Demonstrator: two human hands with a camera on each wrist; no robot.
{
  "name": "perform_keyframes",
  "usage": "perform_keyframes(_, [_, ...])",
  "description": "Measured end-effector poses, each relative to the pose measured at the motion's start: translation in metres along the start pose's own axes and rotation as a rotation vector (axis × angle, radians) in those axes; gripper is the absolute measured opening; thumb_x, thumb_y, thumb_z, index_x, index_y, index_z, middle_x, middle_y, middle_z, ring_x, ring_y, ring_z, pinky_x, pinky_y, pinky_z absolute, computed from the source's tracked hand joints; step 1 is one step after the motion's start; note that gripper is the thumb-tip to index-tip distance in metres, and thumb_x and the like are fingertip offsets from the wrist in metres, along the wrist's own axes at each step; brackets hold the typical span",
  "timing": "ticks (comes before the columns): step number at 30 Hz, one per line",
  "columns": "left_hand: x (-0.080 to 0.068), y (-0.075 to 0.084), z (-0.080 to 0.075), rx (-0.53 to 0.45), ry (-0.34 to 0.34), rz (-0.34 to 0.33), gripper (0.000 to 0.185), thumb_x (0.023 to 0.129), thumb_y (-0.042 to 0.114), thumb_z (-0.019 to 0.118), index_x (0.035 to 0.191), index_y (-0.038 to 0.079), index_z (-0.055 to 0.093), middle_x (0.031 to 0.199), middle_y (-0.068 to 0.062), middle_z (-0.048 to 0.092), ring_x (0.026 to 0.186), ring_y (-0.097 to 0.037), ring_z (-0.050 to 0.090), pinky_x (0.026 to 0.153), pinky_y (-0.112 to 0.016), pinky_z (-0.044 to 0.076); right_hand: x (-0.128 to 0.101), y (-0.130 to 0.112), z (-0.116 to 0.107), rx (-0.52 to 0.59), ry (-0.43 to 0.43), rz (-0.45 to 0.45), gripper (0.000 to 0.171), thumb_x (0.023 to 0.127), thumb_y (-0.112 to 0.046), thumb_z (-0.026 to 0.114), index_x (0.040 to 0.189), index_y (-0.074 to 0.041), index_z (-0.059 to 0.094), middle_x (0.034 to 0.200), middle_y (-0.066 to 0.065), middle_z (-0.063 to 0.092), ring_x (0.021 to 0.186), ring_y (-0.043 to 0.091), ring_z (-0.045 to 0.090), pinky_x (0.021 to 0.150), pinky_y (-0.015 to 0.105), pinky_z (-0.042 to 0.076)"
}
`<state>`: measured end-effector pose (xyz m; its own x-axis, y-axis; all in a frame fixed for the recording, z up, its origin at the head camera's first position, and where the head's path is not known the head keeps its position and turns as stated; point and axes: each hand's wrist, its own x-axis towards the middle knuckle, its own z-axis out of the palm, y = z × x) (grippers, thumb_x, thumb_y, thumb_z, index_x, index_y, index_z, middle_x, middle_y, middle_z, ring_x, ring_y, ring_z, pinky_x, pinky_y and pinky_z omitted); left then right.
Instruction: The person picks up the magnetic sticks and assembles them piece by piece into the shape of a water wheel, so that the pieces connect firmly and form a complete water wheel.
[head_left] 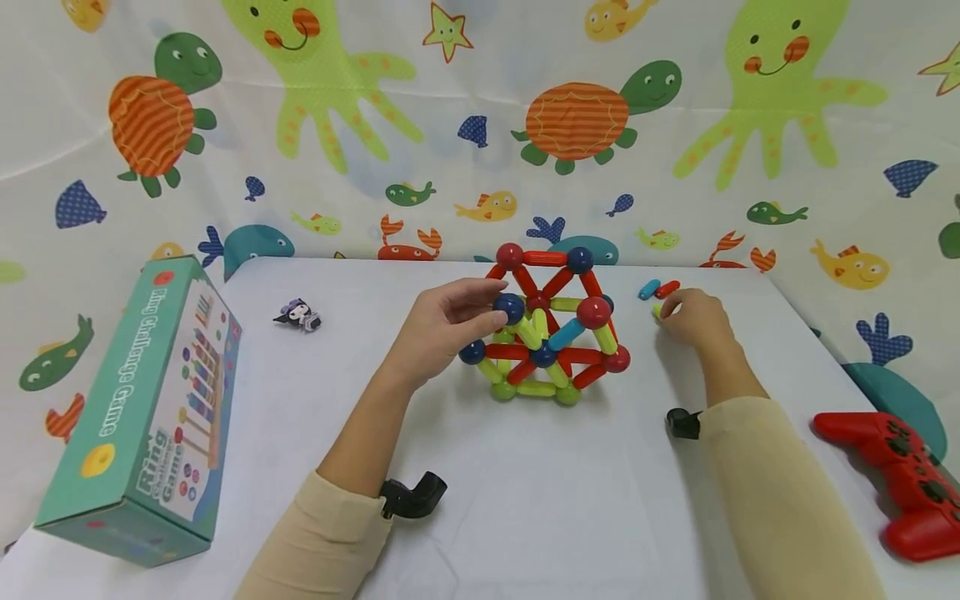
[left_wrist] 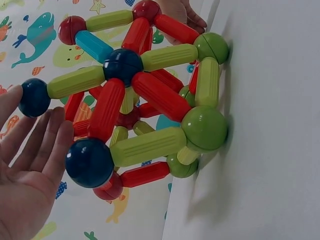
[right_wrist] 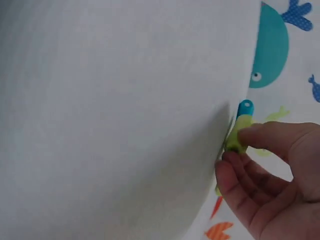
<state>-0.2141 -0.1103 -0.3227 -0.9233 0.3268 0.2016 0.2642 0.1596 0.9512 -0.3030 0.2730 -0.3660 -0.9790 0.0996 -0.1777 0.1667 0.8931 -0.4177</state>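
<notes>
A framework of magnetic rods and balls [head_left: 547, 325] in red, blue and green stands on the table. My left hand [head_left: 450, 321] is at its left side, holding a dark blue ball [left_wrist: 35, 97] between thumb and fingers. A yellow-green rod runs from that ball into the frame. To the right of the framework, my right hand [head_left: 693, 317] pinches a yellow-green magnetic rod [right_wrist: 239, 132] between thumb and fingertips, low over the table. Just beyond those fingers lie a blue rod [head_left: 649, 289] and a red rod [head_left: 667, 288].
A green Ring Challenge Game box [head_left: 150, 408] stands at the left, with a small figurine [head_left: 298, 315] on the table beyond it. A red game controller [head_left: 900, 483] lies at the right edge. Behind the table [head_left: 540, 483] hangs a sea-animal cloth [head_left: 480, 75].
</notes>
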Motion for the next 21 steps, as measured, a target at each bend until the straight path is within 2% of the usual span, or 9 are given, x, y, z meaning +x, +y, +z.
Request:
perform_keyframes(2, [-0.001, 0.0, 0.0, -0.002, 0.005, 0.004, 0.039, 0.098, 0.016, 0.071, 0.137, 0.012, 0.066, 0.131, -0.008, 0.07, 0.116, -0.024, 0.07, 0.097, -0.035, 0.059, -0.003, -0.002, -0.001, 0.088, 0.009, 0.032, 0.028, 0.099, -0.013, 0.057, 0.122, 0.001, 0.06, 0.127, 0.029, 0.051, 0.108, 0.041, 0.048, 0.085, 0.045, 0.053])
perform_keyframes(5, [-0.002, 0.0, 0.0, -0.009, 0.009, 0.001, 0.035, 0.098, 0.016, 0.072, 0.133, 0.012, 0.069, 0.126, -0.008, 0.072, 0.111, -0.024, 0.07, 0.095, -0.034, 0.06, -0.01, -0.007, -0.003, 0.281, 0.029, 0.081, 0.038, 0.099, -0.015, 0.059, 0.133, 0.001, 0.053, 0.129, 0.027, 0.052, 0.103, 0.035, 0.055, 0.075, 0.031, 0.055])
perform_keyframes(9, [-0.003, 0.0, 0.0, -0.013, 0.016, -0.006, 0.033, 0.098, 0.018, 0.072, 0.131, 0.013, 0.07, 0.123, -0.007, 0.072, 0.109, -0.022, 0.07, 0.094, -0.033, 0.06, -0.023, -0.017, -0.009, 0.5, 0.054, 0.088, 0.051, 0.101, -0.019, 0.061, 0.146, -0.001, 0.045, 0.134, 0.023, 0.054, 0.111, 0.034, 0.06, 0.074, 0.022, 0.06])
perform_keyframes(12, [-0.004, 0.0, -0.001, -0.017, 0.024, -0.006, 0.033, 0.098, 0.017, 0.072, 0.131, 0.013, 0.071, 0.123, -0.007, 0.073, 0.108, -0.023, 0.07, 0.094, -0.032, 0.06, -0.033, -0.025, -0.015, 0.614, 0.065, 0.056, 0.056, 0.103, -0.025, 0.062, 0.151, -0.004, 0.043, 0.14, 0.019, 0.053, 0.119, 0.033, 0.062, 0.084, 0.025, 0.061])
perform_keyframes(15, [-0.006, 0.001, -0.001, -0.029, 0.033, -0.004, 0.032, 0.098, 0.016, 0.072, 0.13, 0.013, 0.071, 0.122, -0.007, 0.073, 0.107, -0.023, 0.071, 0.093, -0.031, 0.06, -0.045, -0.036, -0.022, 0.701, 0.075, 0.006, 0.058, 0.103, -0.03, 0.064, 0.152, -0.007, 0.045, 0.141, 0.012, 0.053, 0.117, 0.025, 0.065, 0.09, 0.027, 0.059])
perform_keyframes(18, [-0.008, 0.001, 0.0, -0.043, 0.039, 0.003, 0.032, 0.098, 0.015, 0.071, 0.13, 0.012, 0.071, 0.12, -0.008, 0.073, 0.105, -0.023, 0.071, 0.092, -0.029, 0.06, -0.059, -0.045, -0.027, 0.762, 0.089, -0.063, 0.057, 0.101, -0.034, 0.067, 0.15, -0.01, 0.05, 0.135, 0.003, 0.055, 0.11, 0.014, 0.065, 0.089, 0.021, 0.058])
perform_keyframes(21, [-0.01, 0.001, 0.001, -0.054, 0.047, 0.017, 0.031, 0.098, 0.014, 0.071, 0.129, 0.011, 0.071, 0.119, -0.009, 0.073, 0.104, -0.022, 0.072, 0.091, -0.028, 0.06, -0.073, -0.056, -0.032, 0.822, 0.104, -0.142, 0.054, 0.099, -0.034, 0.07, 0.145, -0.01, 0.055, 0.13, -0.002, 0.055, 0.107, 0.011, 0.066, 0.086, 0.016, 0.058])
